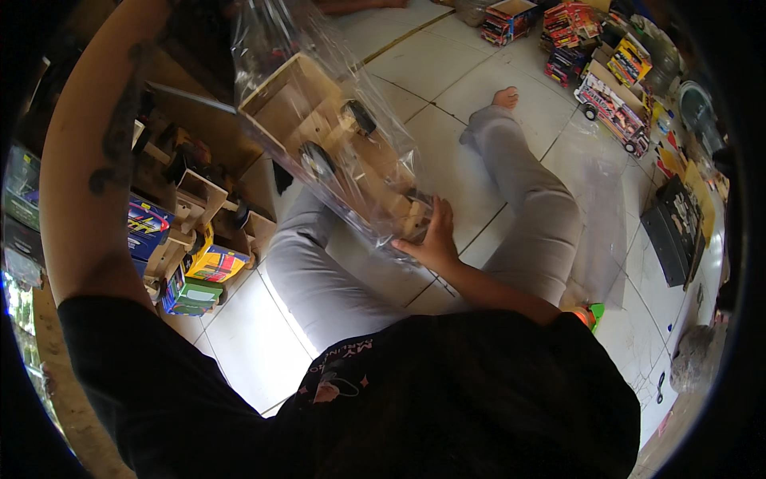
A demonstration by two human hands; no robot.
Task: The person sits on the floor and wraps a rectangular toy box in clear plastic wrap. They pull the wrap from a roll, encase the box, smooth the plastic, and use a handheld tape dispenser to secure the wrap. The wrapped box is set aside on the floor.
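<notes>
Overhead, a clear plastic bag wraps an unpainted wooden toy truck; below it, the right hand grips its lower end; the left hand's grip is hidden.

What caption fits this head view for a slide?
Seated person's right hand holds a wooden toy truck in a clear plastic bag.

Clear plastic bag: held in the right-hand grip, wrapped around a bare wooden toy truck, rising up and left from the grip.
Coloured boxes: left of the grip, blue, yellow and green, stacked low on the floor.
Stacked packs: far above and right of the grip, red, yellow and blue.
Flat plastic sheet: right of the grip, on the floor tiles.
</notes>
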